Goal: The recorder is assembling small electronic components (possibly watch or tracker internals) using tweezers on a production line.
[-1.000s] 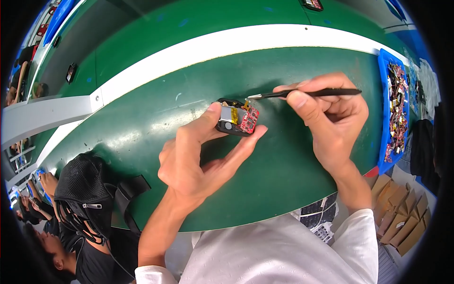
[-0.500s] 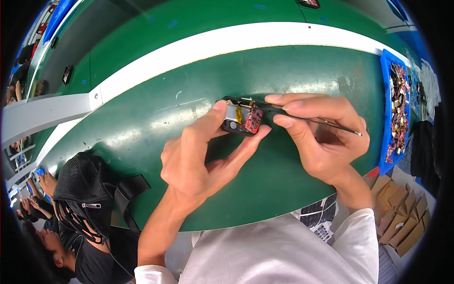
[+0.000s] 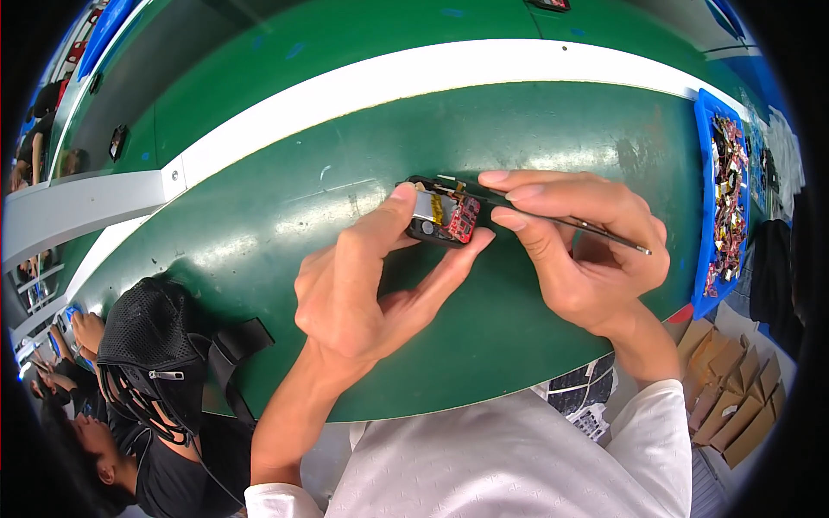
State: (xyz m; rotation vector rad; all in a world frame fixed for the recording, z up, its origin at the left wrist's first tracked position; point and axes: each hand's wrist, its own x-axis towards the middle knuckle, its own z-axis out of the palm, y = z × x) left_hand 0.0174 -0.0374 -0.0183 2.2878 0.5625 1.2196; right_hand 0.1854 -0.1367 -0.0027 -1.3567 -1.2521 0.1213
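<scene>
My left hand [image 3: 350, 285] pinches a small opened electronic device [image 3: 429, 230] between thumb and fingers, above the green bench. Inside its black case show a red circuit board [image 3: 465, 221], a silver block that looks like a battery [image 3: 422, 205] and a strip of yellow tape [image 3: 437, 210]. Dark tweezers [image 3: 615, 235] are held in my right hand [image 3: 596, 250], closed round them with thumb and fingertips. Their tips reach over the device's far edge; whether they grip a part there is too small to tell.
A blue tray [image 3: 705, 216] heaped with small electronic parts stands at the right. Cardboard boxes [image 3: 734, 388] are below it. At the left are a black mesh bag [image 3: 148, 324] with a strap and another person. A white rail [image 3: 389, 71] crosses beyond my hands.
My right hand and the tweezers have shifted slightly left, with the tips farther over the device's far edge. My left hand holds the device in almost the same place.
</scene>
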